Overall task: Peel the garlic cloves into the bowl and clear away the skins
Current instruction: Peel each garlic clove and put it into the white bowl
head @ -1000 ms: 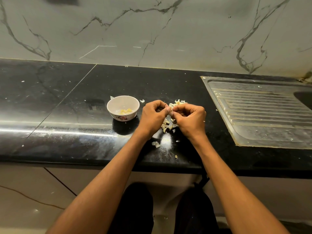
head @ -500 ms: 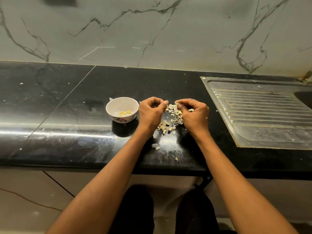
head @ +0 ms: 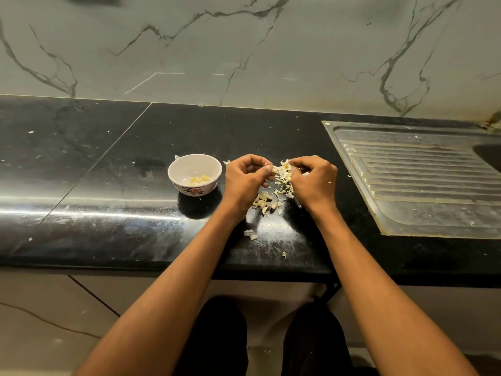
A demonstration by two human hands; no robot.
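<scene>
left hand [head: 245, 180]: fingers curled, thumb and forefinger pinching a garlic clove [head: 275, 170] at its near end, held just above the bench [head: 122, 164].
right hand [head: 313, 183]: fingers curled and clenched over the far side of the same small piece; whether they pinch the clove itself or a strip of its skin cannot be told, the fingertips hide it.
bowl [head: 179, 169]: white, floral band at the base, upright on the bench just left of the left hand; a few pale yellow peeled cloves [head: 200, 179] lie at its bottom.
unpeeled cloves [head: 264, 202]: small cluster on the bench between the two wrists, below the hands.
skins [head: 284, 183]: loose papery heap directly under and behind the hands; stray flakes nearer the bench edge [head: 250, 234] and one beside the bowl.
sink drainboard [head: 423, 180]: steel, ribbed, to the right, well apart from the work.
step in hand (judged): stripping skin from one clove, not yet dropped in the bowl.
progress (judged): early to middle; only a few cloves in the bowl, a cluster waiting.
left to do (judged): finish this clove, peel the cluster, then gather every skin and flake; clearing not yet begun.
</scene>
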